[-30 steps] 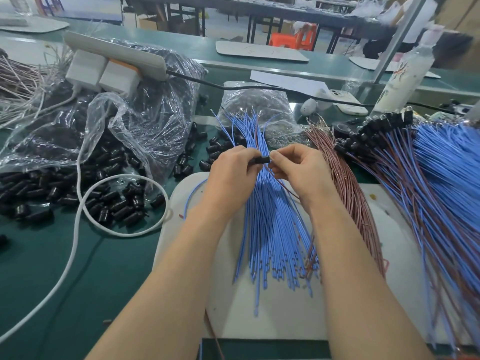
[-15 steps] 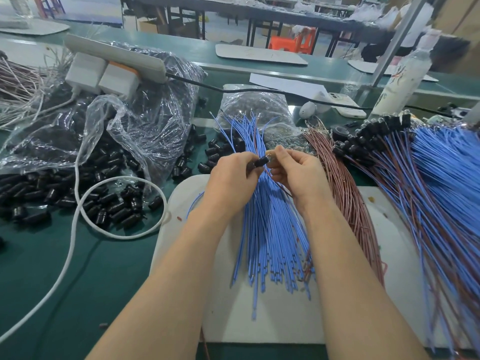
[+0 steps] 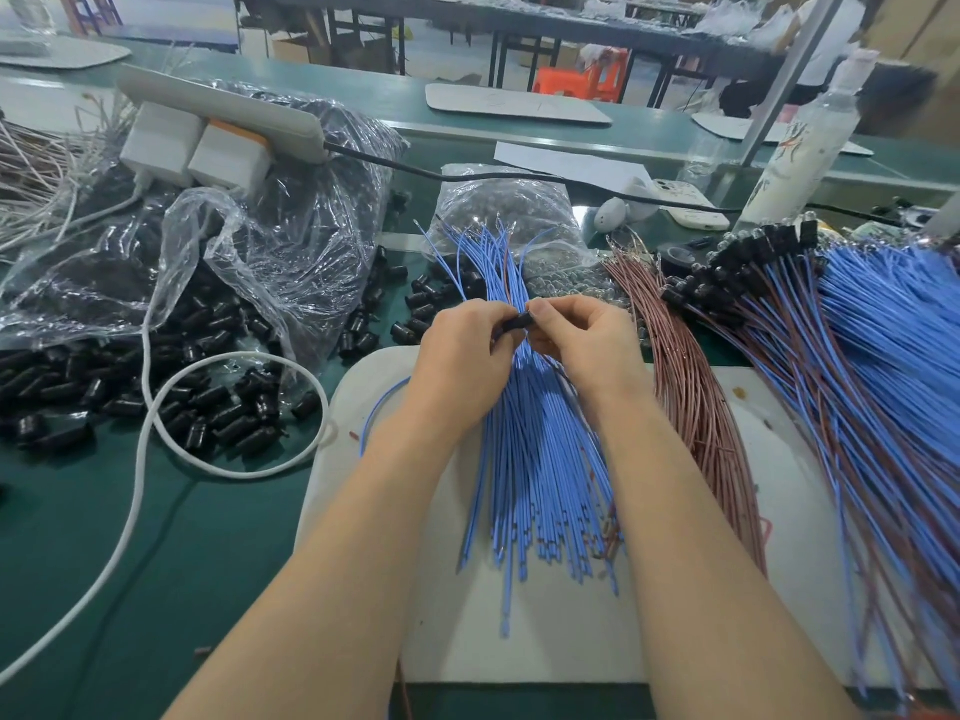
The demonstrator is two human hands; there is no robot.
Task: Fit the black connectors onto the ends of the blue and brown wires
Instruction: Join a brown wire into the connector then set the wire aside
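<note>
Fingers of both hands, left (image 3: 462,350) and right (image 3: 582,340), pinched one black connector (image 3: 519,322) between them above the fanned blue wires (image 3: 540,470) on the tabletop (image 3: 104,537).

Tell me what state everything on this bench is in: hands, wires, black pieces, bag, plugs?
Left hand: grips the black connector.
Right hand: pinches that connector's other end.
Blue wires: loose, fanned on the white board.
Brown wires: loose bundle, no connectors.
Finished wires: connectors fitted, piled at right.
Loose connectors: spilled on the green table.
Plastic bag: open.
Power strip: two adapters plugged in.
</note>
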